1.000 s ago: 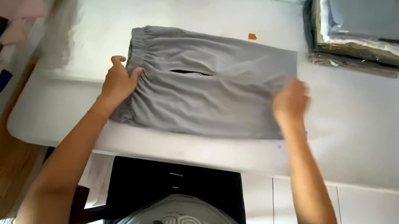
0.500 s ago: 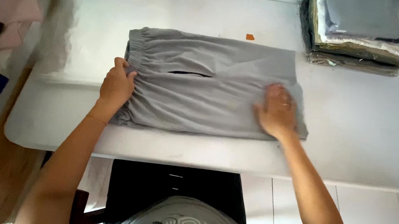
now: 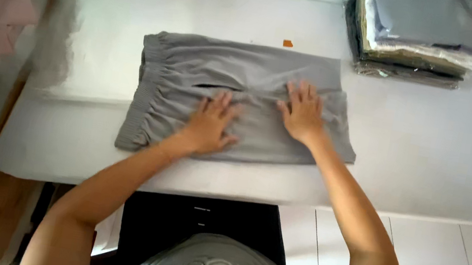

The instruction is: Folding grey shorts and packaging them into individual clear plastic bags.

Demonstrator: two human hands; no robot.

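Gray shorts [image 3: 245, 82] are pressed flat mid-frame by the left hand [image 3: 211, 125] and right hand [image 3: 302, 113]. Both are spread open, nothing gripped. Folded clothes [image 3: 425, 33] are stacked upper right.

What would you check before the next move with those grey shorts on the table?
1. Both hands flat on the cloth: ok. The left hand and right hand lie palm down, fingers spread, on the grey shorts.
2. Shorts fully on the white table: ok, no part hangs over the front edge.
3. Cloth smooth: not ok, creases show between the hands near the middle.
4. Edges lined up: cannot tell, the lower layers are hidden.
5. Room around the shorts: ok. The folded stack sits apart at the far right corner, and the small orange scrap lies just beyond the far edge, not touching.
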